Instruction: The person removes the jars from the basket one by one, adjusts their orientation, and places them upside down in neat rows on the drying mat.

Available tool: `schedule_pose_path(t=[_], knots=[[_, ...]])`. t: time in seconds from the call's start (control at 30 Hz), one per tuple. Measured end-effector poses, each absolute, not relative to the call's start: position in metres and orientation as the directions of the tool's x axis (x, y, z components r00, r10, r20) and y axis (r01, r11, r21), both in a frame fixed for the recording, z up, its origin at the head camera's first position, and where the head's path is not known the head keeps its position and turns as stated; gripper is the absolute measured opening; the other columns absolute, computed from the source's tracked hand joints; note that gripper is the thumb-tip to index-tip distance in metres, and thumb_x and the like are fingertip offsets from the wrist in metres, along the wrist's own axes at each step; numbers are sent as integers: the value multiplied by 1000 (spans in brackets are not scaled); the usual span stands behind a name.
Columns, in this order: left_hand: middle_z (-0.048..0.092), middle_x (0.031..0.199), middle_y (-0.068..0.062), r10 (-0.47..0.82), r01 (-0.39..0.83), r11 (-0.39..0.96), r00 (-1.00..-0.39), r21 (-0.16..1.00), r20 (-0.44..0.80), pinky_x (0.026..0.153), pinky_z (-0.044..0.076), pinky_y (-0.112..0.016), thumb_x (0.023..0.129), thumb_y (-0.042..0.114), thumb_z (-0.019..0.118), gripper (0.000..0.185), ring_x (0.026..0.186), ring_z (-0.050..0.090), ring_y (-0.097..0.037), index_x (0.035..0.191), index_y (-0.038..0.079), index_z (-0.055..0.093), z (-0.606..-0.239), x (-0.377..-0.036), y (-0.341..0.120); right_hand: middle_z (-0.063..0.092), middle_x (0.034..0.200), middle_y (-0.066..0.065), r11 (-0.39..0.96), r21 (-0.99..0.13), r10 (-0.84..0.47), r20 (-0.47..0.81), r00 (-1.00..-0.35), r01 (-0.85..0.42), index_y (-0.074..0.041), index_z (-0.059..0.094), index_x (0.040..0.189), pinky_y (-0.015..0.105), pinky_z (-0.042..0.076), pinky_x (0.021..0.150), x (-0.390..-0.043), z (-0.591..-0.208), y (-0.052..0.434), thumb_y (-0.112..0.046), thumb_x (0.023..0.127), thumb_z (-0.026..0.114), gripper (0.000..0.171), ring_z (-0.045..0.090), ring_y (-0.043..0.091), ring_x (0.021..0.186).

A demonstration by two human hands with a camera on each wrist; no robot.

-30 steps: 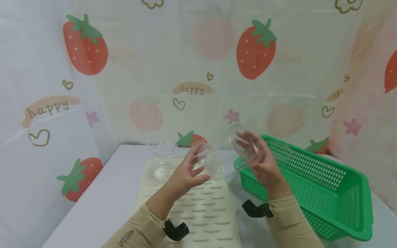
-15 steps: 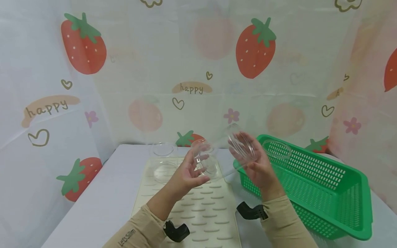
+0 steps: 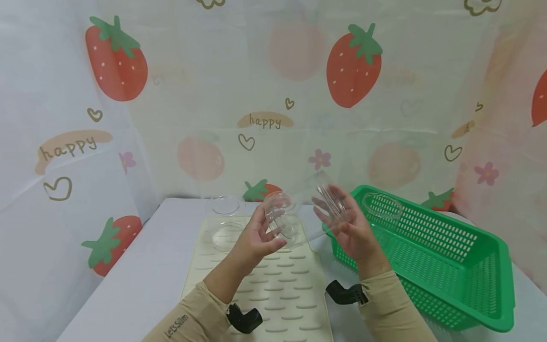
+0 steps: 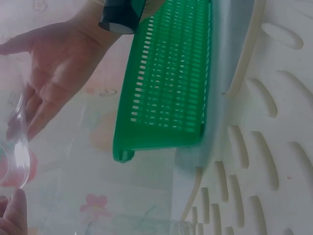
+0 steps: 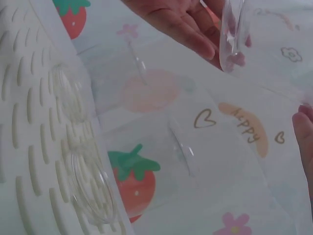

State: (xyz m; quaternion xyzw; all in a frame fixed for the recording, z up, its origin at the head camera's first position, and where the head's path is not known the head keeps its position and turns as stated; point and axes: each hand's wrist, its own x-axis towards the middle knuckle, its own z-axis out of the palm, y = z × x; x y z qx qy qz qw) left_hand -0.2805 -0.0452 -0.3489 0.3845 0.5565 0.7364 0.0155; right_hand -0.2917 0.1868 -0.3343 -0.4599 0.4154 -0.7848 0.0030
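Observation:
A clear, see-through jar (image 3: 307, 206) is held sideways in the air above the front mat in the head view, its ringed mouth to the right. My left hand (image 3: 261, 235) holds its left end between thumb and fingers. Around the ringed end my right hand (image 3: 352, 225) is cupped, thumb in front and fingers behind. The left wrist view shows the jar's edge (image 4: 20, 147) at far left, beside the right hand (image 4: 63, 63). In the right wrist view the left hand (image 5: 186, 24) touches the jar (image 5: 264, 54), with right fingertips (image 5: 303, 122) at the right edge.
Two more clear jars stand upright on the cream ridged mat (image 3: 273, 304); one jar's rim (image 3: 226, 197) shows at left, the other is partly behind the held jar. At right is a green basket (image 3: 504, 285), with another clear jar (image 3: 382, 216) at its far left corner.
My right hand has moved slightly left and turned with the jar's ringed end, which now appears more edge-on. The left hand has stayed nearly in place.

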Motion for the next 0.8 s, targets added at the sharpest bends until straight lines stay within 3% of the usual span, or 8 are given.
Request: schedule_pose_path(t=[0.1,0.33,0.5,0.63,0.8], knots=[[21,148,-7,444,377,-391,-722,840,531,105,19,-58,76,14,74,88,136,16,-34,144,10,19,-349,-280,-46,34,141,10,-627,-681,-388,693,-607,-378,-3,22,140,38,29,107,-291,-336,188,-19,82,68,76,33,32,129],[21,145,-13,412,345,-390,-764,854,497,103,25,-55,76,1,66,84,134,23,-23,144,11,19,-348,-277,-49,32,137,11,-489,-752,-360,636,-683,-442,-6,9,145,29,34,103,-293,-337,197,-16,82,69,87,40,21,126],[23,143,-7,406,352,-361,-774,863,486,97,37,-46,77,0,63,82,133,24,-24,144,9,17,-349,-277,-51,27,142,13,-331,-791,-387,611,-691,-514,-7,7,146,24,32,103,-291,-330,205,-11,82,67,87,27,26,132],[20,144,-12,400,338,-336,-794,879,458,90,44,-37,78,1,63,81,134,21,-30,144,8,16,-351,-278,-52,21,145,17,-216,-791,-376,609,-699,-573,-8,9,146,24,26,107,-286,-320,211,-7,84,65,84,16,34,135],[16,145,-16,375,328,-271,-830,905,414,91,44,-39,77,1,64,81,134,20,-33,143,8,18,-354,-278,-53,19,145,20,-168,-756,-359,645,-675,-633,-5,11,145,26,19,110,-279,-306,213,2,83,63,81,16,28,135]])
